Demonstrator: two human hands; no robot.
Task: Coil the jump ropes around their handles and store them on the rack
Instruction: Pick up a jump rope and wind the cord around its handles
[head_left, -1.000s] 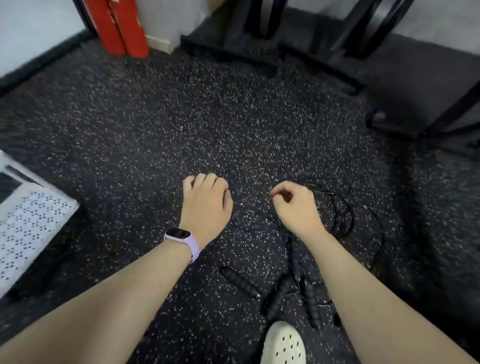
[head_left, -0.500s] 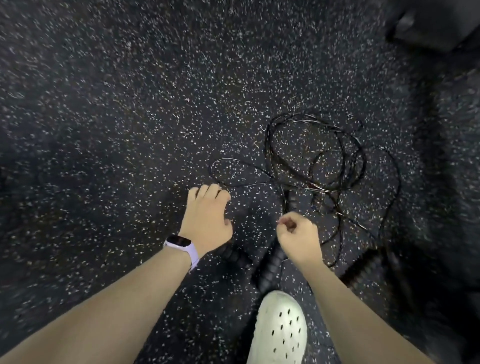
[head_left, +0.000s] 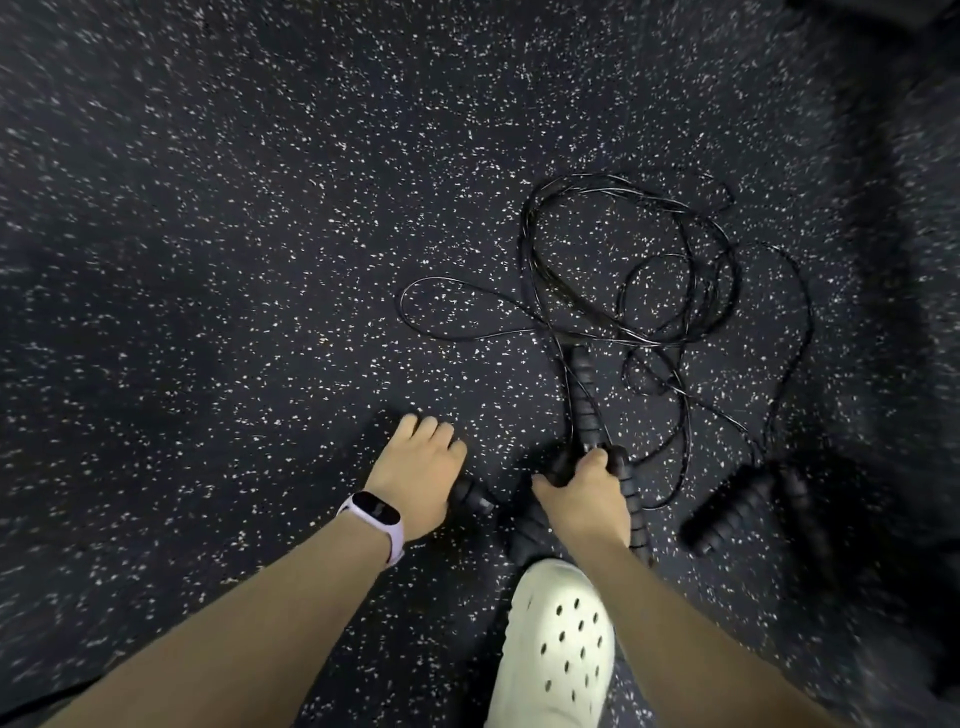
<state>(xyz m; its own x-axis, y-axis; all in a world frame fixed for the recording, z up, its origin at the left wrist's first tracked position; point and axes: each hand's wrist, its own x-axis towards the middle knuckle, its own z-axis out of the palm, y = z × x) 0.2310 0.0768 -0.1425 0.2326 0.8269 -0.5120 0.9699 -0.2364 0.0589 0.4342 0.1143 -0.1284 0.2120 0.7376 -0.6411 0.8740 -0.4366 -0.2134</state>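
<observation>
Since 0.5 s ago you dropped both hands onto the handles; before that they hovered above, not touching.

Head view, only one: your left hand (head_left: 415, 470) is curled down over a ribbed black handle (head_left: 470, 496), its end poking out at 4 o'clock of the hand; grip looks closed but fingers hide the contact. Your right hand (head_left: 584, 499) is wrapped on a bunch of handles (head_left: 584, 410) running toward 12. Two more handles (head_left: 737, 512) lie at 3 o'clock, well apart. Tangled cords (head_left: 623, 280) sit at 12–1 o'clock on the speckled floor (head_left: 234, 260). White clog (head_left: 558, 644) at 6. Rack not in view.

Handling: cords prob. thin, light, springy, will snag. Handles foam-like, grippy; hold mid-handle, pull slow to free loops.
</observation>
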